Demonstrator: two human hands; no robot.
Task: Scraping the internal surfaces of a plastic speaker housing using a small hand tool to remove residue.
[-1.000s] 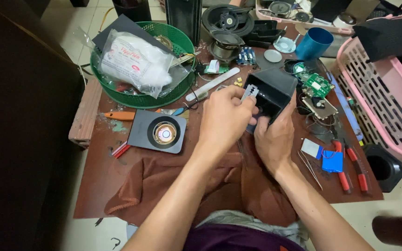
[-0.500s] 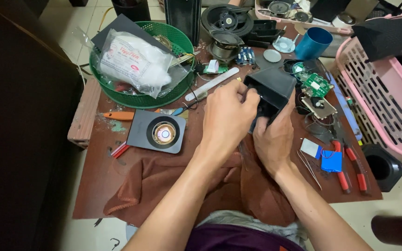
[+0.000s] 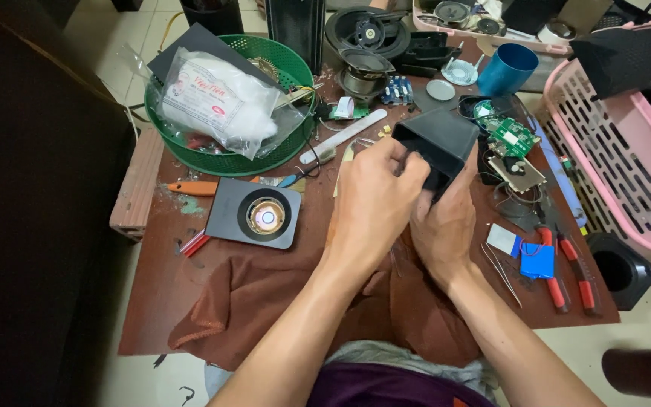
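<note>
Both of my hands hold a black box-shaped speaker housing above the middle of the brown table. My left hand covers its near left side, with fingers curled at its open edge. My right hand supports it from below and the right. The housing is tilted, its opening turned toward my left hand. A brown cloth lies under my forearms. To the left lies a dark square panel with a small round speaker.
A green basket with a white plastic bag stands at the back left. Green circuit boards, red-handled pliers, tweezers, a blue piece, a blue cup and a pink basket lie to the right. An orange-handled knife lies left.
The black housing has been lifted and turned in my hands, and its opening now faces my left hand. My left fingers have shifted onto its edge.
</note>
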